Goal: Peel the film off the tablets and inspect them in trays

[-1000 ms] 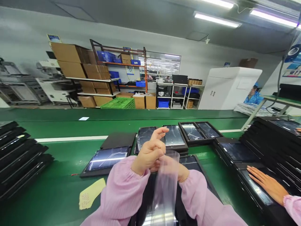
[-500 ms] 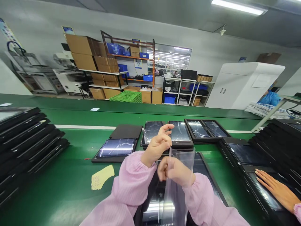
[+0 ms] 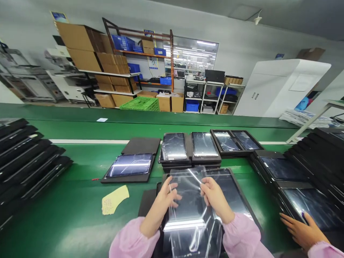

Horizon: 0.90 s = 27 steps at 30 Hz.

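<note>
A clear plastic sheet or bag (image 3: 188, 200) hangs upright in front of me, over a black tray with dark screens (image 3: 232, 191). My right hand (image 3: 215, 197) pinches its upper right edge. My left hand (image 3: 165, 199) is at the left edge, its fingers apart; whether the thumb touches the plastic is hard to tell. Through the plastic a glossy screen shows, with bright reflections. Behind my hands, two screens (image 3: 174, 147) (image 3: 204, 144) lie on stacked black foam trays.
Stacked black trays stand at the left (image 3: 24, 161) and right (image 3: 317, 161). A screen (image 3: 130, 165) on foam and a yellow paper piece (image 3: 115, 200) lie left of my hands. Another person's hand (image 3: 303, 229) touches a tray at the lower right.
My hands have moved down and apart, and the plastic is spread wider between them. My left hand's fingers have opened. The other person's hand has shifted down and left. The view has tilted down.
</note>
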Available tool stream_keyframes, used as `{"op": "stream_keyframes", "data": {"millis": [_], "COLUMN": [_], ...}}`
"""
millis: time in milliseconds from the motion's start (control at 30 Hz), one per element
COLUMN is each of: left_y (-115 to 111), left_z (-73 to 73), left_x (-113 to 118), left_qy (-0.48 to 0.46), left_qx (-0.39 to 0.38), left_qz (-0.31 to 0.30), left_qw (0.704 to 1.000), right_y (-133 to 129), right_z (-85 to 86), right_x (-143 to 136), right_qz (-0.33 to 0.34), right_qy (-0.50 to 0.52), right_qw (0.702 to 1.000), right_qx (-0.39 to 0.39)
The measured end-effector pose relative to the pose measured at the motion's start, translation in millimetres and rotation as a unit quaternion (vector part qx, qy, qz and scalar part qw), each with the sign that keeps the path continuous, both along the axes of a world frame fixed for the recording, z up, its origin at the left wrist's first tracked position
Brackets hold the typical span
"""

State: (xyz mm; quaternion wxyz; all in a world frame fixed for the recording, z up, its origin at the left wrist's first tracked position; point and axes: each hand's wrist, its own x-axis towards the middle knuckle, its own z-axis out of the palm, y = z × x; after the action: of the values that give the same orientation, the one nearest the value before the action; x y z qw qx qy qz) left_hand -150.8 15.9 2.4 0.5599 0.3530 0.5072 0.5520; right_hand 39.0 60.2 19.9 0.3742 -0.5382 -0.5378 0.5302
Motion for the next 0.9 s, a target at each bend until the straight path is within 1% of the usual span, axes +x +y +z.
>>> {"op": "stream_keyframes", "data": {"millis": [67, 133, 200, 267, 300, 333, 400, 467, 533, 633, 767, 833, 900], "left_y": [-0.4, 1.9, 5.1, 8.6, 10.5, 12.6, 17.8, 24.1, 31.1, 40.4, 46.5, 47.4, 48.0], "left_z": [-16.8, -28.5, -34.7, -35.6, -34.6, -32.8, -28.6, -25.4, -24.6, -26.5, -28.2, -28.1, -28.0], "left_x": [-4.8, -9.1, -12.7, -15.3, -16.5, -17.7, -20.7, -24.3, -27.7, -30.1, -28.2, -27.1, -26.7], "left_qy": [0.080, 0.138, 0.175, 0.221, 0.254, 0.292, 0.372, 0.440, 0.489, 0.546, 0.610, 0.625, 0.632], "left_qx": [-0.018, -0.021, -0.038, -0.057, -0.059, -0.054, -0.045, -0.052, -0.056, -0.053, -0.095, -0.112, -0.119], "left_qz": [0.014, 0.017, 0.024, 0.029, 0.032, 0.036, 0.035, 0.016, -0.014, -0.043, -0.073, -0.087, -0.092], "left_qw": [0.997, 0.990, 0.984, 0.973, 0.965, 0.954, 0.926, 0.896, 0.870, 0.835, 0.783, 0.767, 0.760], "right_y": [-6.5, -10.1, -10.3, -7.9, -6.0, -3.9, 1.0, 6.7, 12.8, 21.0, 26.9, 28.0, 28.5], "right_z": [-17.7, -32.7, -45.0, -53.5, -56.0, -57.2, -56.4, -53.4, -51.0, -51.2, -54.5, -55.4, -55.2], "right_x": [-4.9, -8.7, -9.9, -8.8, -7.7, -6.7, -5.1, -4.6, -5.0, -6.2, -6.5, -6.0, -5.5], "right_qz": [0.009, 0.010, -0.004, -0.011, -0.004, 0.011, 0.047, 0.065, 0.068, 0.075, 0.081, 0.084, 0.085], "right_qy": [-0.007, -0.017, -0.049, -0.105, -0.136, -0.165, -0.204, -0.229, -0.244, -0.262, -0.279, -0.283, -0.288], "right_qw": [0.999, 0.998, 0.999, 0.993, 0.987, 0.981, 0.971, 0.964, 0.960, 0.956, 0.952, 0.951, 0.950], "right_qx": [-0.031, -0.052, -0.019, 0.049, 0.081, 0.104, 0.118, 0.120, 0.115, 0.106, 0.095, 0.089, 0.083]}}
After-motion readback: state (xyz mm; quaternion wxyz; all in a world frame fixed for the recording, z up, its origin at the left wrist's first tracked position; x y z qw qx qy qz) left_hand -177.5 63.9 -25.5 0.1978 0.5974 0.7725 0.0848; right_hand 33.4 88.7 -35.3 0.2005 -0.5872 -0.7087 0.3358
